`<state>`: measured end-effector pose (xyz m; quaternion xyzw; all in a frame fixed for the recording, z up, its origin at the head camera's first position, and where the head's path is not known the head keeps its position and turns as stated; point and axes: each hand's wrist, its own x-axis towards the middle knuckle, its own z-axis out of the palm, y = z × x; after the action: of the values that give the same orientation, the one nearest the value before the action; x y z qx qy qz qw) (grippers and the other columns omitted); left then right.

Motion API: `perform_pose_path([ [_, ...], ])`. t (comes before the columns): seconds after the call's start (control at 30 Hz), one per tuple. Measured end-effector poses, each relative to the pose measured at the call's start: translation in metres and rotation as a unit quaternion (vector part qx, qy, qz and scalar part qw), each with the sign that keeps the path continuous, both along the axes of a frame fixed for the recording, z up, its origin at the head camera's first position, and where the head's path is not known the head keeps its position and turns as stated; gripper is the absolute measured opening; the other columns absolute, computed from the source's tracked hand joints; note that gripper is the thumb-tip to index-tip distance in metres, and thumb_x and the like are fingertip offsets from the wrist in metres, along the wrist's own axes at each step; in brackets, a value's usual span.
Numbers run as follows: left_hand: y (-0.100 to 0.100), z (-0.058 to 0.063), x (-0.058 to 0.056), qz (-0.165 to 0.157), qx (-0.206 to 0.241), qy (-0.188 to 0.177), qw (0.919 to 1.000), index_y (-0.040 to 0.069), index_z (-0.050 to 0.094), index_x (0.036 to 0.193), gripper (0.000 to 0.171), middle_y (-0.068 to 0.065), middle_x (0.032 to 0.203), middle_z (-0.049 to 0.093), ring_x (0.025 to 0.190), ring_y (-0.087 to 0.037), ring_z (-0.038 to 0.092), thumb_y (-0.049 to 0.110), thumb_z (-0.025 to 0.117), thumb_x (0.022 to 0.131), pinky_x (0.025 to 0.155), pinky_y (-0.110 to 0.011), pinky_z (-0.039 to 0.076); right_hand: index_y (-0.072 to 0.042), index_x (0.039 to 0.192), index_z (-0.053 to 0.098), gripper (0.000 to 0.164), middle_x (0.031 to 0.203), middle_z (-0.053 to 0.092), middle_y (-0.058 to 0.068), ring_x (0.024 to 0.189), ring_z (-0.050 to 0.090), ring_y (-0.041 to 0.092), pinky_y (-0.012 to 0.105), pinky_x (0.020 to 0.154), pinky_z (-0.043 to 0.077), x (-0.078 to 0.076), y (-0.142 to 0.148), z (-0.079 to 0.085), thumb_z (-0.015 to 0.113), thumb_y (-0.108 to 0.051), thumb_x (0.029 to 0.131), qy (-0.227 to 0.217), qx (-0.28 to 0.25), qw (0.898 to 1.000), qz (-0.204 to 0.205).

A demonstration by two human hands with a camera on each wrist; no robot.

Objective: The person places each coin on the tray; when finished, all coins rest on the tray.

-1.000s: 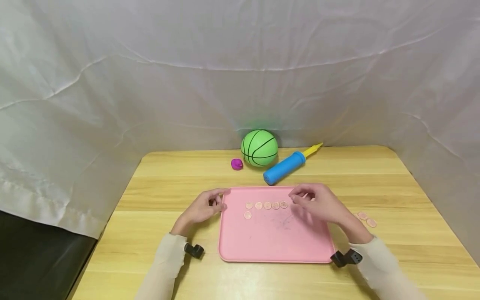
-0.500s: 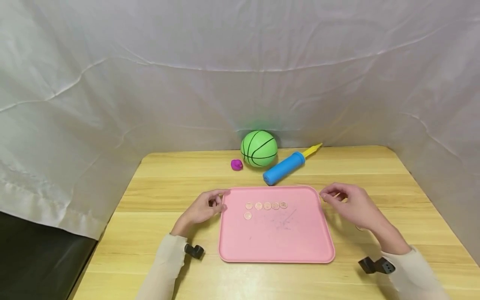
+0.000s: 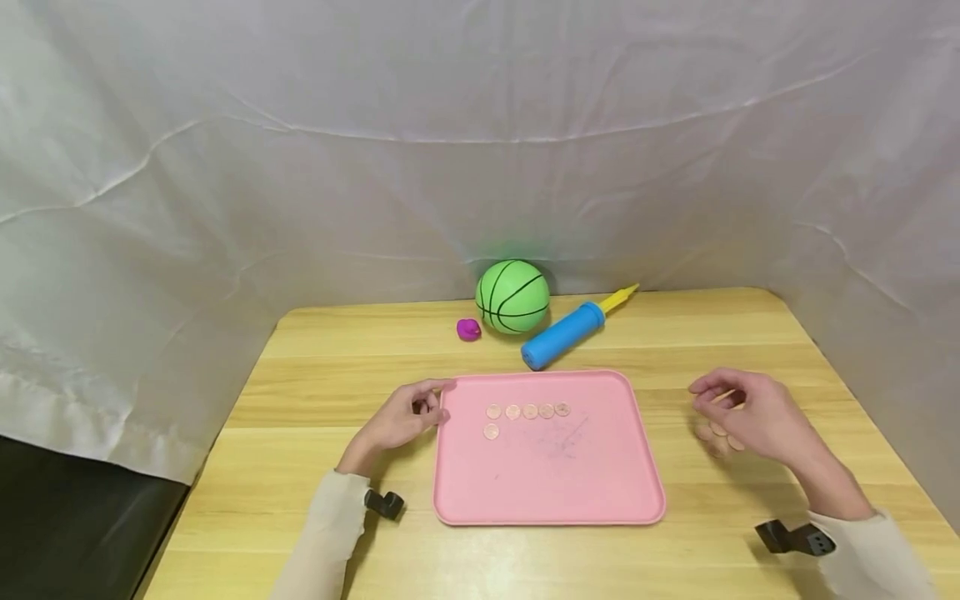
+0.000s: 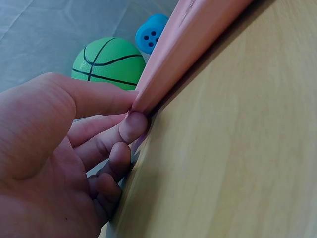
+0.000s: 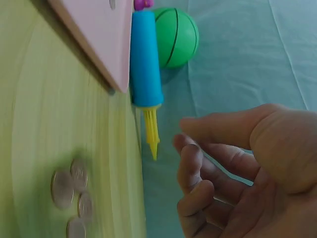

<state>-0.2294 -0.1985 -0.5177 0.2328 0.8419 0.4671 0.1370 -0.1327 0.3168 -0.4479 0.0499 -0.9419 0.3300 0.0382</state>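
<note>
A pink tray point(image 3: 547, 496) lies flat on the wooden table. Several copper-coloured coins point(image 3: 530, 412) form a row across its upper part, with a single coin point(image 3: 491, 432) below the row's left end. My left hand point(image 3: 396, 415) pinches the tray's left rim near the far corner; thumb and finger meet at that edge in the left wrist view. Right of the tray, my right hand point(image 3: 759, 412) hovers over several loose coins point(image 5: 63, 189) on the table. Its fingers point(image 5: 190, 161) are loosely bent and hold nothing. In the head view it partly hides these coins.
Behind the tray sit a green ball point(image 3: 513, 297) with black lines, a small purple rubber duck point(image 3: 468, 330) and a blue hand pump point(image 3: 562, 335) with a yellow nozzle. A pale grey cloth point(image 3: 480, 183) hangs around the table's back and sides.
My right hand has moved right, from above the tray to above the loose coins on the table. The left hand stays at the tray's rim. The head view has shifted slightly.
</note>
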Motion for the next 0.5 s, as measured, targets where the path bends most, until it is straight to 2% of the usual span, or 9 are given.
perform_pose_path([
  [0.2,0.0,0.002,0.0,0.006,-0.012,-0.008,0.9999,-0.002,0.057,0.155,0.054,-0.007,0.092,0.066,0.081,-0.012,0.052,0.003,0.07,0.102,0.074,-0.019,0.044,0.001,0.115,0.078,0.019,0.098,0.078,0.009,0.076,0.062,-0.001,0.023,0.064,0.053,0.002,0.014,-0.008,0.073,-0.001,0.097,-0.008,0.002,1.0,-0.004],
  [0.37,0.001,0.001,0.0,0.005,-0.009,-0.007,0.9999,-0.003,0.057,0.154,0.054,-0.006,0.091,0.066,0.082,-0.012,0.052,0.003,0.07,0.102,0.075,-0.02,0.044,0.004,0.121,0.076,0.029,0.099,0.077,0.01,0.077,0.061,0.003,0.023,0.064,0.053,0.001,0.027,-0.019,0.073,0.003,0.092,-0.036,0.003,0.999,-0.014],
  [0.5,0.0,0.0,0.0,0.005,-0.006,-0.002,1.0,-0.004,0.058,0.153,0.053,-0.006,0.091,0.065,0.081,-0.012,0.051,0.004,0.071,0.102,0.073,-0.02,0.043,0.006,0.122,0.076,0.029,0.099,0.077,0.01,0.078,0.061,0.002,0.022,0.065,0.054,-0.001,0.038,-0.03,0.075,0.001,0.093,-0.055,0.005,0.998,-0.017],
])
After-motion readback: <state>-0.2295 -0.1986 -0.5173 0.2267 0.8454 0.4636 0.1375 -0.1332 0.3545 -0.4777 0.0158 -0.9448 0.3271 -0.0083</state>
